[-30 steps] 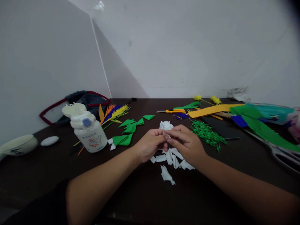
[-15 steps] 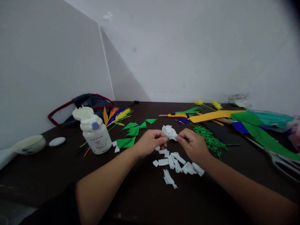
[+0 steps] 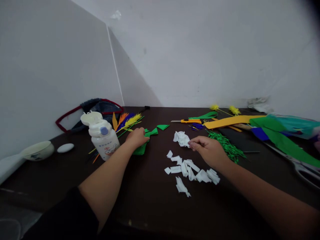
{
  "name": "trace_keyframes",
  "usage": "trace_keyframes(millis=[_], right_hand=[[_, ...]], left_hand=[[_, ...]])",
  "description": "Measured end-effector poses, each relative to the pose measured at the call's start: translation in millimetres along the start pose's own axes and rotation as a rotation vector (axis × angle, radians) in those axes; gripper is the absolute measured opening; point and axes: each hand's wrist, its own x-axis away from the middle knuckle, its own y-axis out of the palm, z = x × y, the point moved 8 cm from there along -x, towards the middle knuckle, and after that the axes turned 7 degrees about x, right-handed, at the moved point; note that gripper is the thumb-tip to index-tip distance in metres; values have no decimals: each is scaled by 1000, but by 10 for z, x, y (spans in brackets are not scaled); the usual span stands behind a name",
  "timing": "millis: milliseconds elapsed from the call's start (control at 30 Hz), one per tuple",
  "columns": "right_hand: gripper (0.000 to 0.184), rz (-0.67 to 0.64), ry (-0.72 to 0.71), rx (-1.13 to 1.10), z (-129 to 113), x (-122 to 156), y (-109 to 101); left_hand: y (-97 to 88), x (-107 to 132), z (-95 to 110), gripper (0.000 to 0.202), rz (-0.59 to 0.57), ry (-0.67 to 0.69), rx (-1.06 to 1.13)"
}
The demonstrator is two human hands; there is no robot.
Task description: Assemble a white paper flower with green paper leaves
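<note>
My left hand (image 3: pixel 137 137) reaches over a group of folded green pieces (image 3: pixel 139 150), beside a white bottle with its lid flipped up (image 3: pixel 107 141). Its fingertips are hidden behind the hand itself. Near the middle of the dark table, my right hand (image 3: pixel 209 149) is closed in a pinch. Its fingertips meet the edge of a crumpled white tissue-like bunch (image 3: pixel 181 138); whatever is between them is too small to make out. Several twisted white strips (image 3: pixel 191 171) lie scattered in front of the bunch.
A yellow utility knife (image 3: pixel 191 121) lies behind, blade out. At right are green stringy sprigs (image 3: pixel 228 148), a yellow strip (image 3: pixel 230 122) and scissors (image 3: pixel 303 170). Feathery yellow stems (image 3: pixel 132 120), a bowl (image 3: pixel 38 150) and a white oval object (image 3: pixel 65 148) are at left.
My left hand has left the crumpled white bunch and moved left to the green pieces. My right hand has stayed beside the bunch, nearly in place.
</note>
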Motion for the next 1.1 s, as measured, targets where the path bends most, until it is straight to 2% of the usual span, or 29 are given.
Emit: trace_keyframes(millis=[133,300,400,467,533,567,600,667,833,933,1000,1033,1067,1100], right_hand=[[16,20,53,-63,52,2,-14],[21,-11,41,-157,68,-9,17],[17,-42,49,-130,73,-14,32],[13,-56,46,-105,57,-9,34],[10,-51,43,-107,38,0,27],[10,-46,46,-111,34,5,25],[11,-40,52,-116,34,9,24],[14,-36,64,-121,45,9,29],[18,-5,55,-56,99,-36,5],[15,26,66,-19,161,-69,-24],[14,33,73,-4,195,-83,-31],[13,32,73,0,204,-87,-30],[13,29,71,-1,209,-89,-27],[13,24,66,-7,209,-89,-23]], left_hand=[[5,-9,-71,5,-18,-31,52],[-129,-27,-49,7,66,-3,166],[-203,20,121,3,107,61,287],[-191,97,297,9,90,114,396],[-131,193,485,12,43,169,522],[-75,237,572,12,-20,195,714],[-18,271,632,12,-76,196,861],[56,299,671,12,-122,175,975],[34,241,571,8,-60,144,945],[55,303,720,8,-99,239,895],[202,450,1010,6,-269,473,622],[271,505,1085,5,-294,534,471],[337,528,1108,5,-304,545,338],[363,525,1101,5,-292,531,300]])
